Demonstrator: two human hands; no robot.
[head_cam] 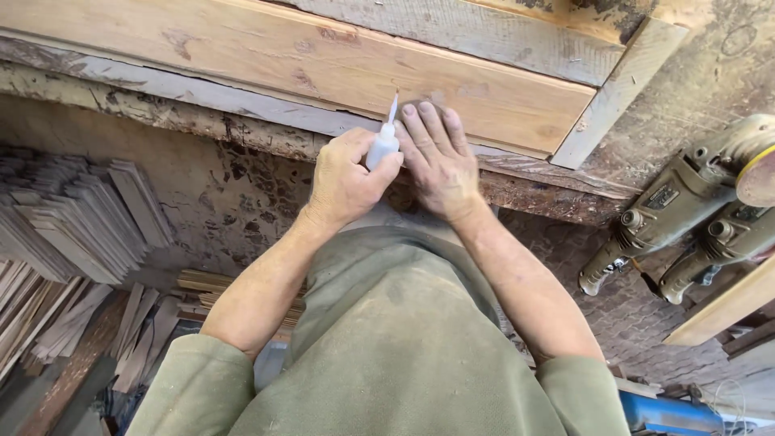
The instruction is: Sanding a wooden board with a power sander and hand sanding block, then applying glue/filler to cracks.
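My left hand (345, 179) grips a small white squeeze bottle (383, 147) with a thin nozzle that points up at the near edge of a pale wooden board (266, 56). My right hand (438, 157) lies flat with its fingers together, pressing on the board's edge right beside the nozzle tip. The board rests on a worn, stained workbench (686, 89). Both forearms come out of rolled green sleeves.
Two olive-coloured angle grinders (678, 202) lie side by side on the bench at the right. A narrow wood strip (617, 93) leans across the board's right end. Stacks of thin wood slats (73, 218) lie on the floor at the left. Something blue (666, 412) shows at bottom right.
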